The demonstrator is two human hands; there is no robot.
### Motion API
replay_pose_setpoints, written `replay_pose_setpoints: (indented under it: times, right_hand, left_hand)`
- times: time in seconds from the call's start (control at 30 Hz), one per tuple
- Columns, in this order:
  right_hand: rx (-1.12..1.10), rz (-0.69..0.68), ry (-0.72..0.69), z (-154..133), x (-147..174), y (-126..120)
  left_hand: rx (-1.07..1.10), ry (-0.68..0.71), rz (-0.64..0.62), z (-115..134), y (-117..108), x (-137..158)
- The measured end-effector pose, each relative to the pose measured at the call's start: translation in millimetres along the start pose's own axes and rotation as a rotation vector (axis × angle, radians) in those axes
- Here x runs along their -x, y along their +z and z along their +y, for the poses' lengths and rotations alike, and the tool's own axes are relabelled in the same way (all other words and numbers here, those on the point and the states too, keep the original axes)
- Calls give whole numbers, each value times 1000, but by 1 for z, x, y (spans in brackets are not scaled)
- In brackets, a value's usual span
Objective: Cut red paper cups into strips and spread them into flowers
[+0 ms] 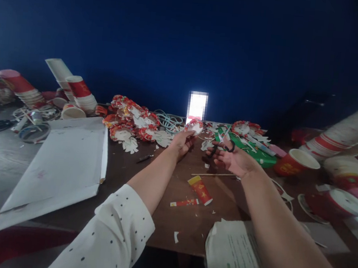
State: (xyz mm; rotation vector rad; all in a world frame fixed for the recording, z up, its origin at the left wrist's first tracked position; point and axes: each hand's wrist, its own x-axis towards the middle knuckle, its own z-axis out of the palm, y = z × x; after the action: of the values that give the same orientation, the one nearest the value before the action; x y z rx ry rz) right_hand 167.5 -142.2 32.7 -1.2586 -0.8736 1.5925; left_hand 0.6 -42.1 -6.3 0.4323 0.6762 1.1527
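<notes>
My left hand (182,144) is closed on a small red-and-white paper cutout (195,127), held up near the middle of the table. To its right, my right hand (232,159) is turned partly palm up. Scissors (229,146) with black handle loops hang on its fingers, their pale blades pointing up and away. Below both hands, two pieces of red printed paper lie on the brown table: a wider one with a yellow end (200,190) and a narrow strip (185,203). A thin stick (211,174) lies just beyond them.
Red-and-white paper cutouts (134,120) are heaped at the back left, beside a coiled pale cord (169,121). A white board (64,160) lies left. Stacked paper cups (81,91) stand behind it. At right are a green box (267,160), a red cup (296,162) and a folded cloth (232,250).
</notes>
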Motion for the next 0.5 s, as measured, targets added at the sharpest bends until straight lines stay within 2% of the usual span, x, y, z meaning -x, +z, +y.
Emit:
replay_pose_setpoints:
  times: [0.1, 0.23, 0.4, 0.5]
  right_hand:
    - [3, 73, -45, -3, 0, 3]
    - [141, 180, -165, -4, 3, 7]
    - [431, 101, -87, 7, 4, 10]
    - [509, 64, -86, 13, 3, 8]
  left_hand:
    - [17, 9, -11, -1, 1, 1]
    - [54, -1, -21, -1, 2, 1]
    - [42, -49, -15, 0, 1, 1]
    - [34, -55, -2, 2, 0, 2]
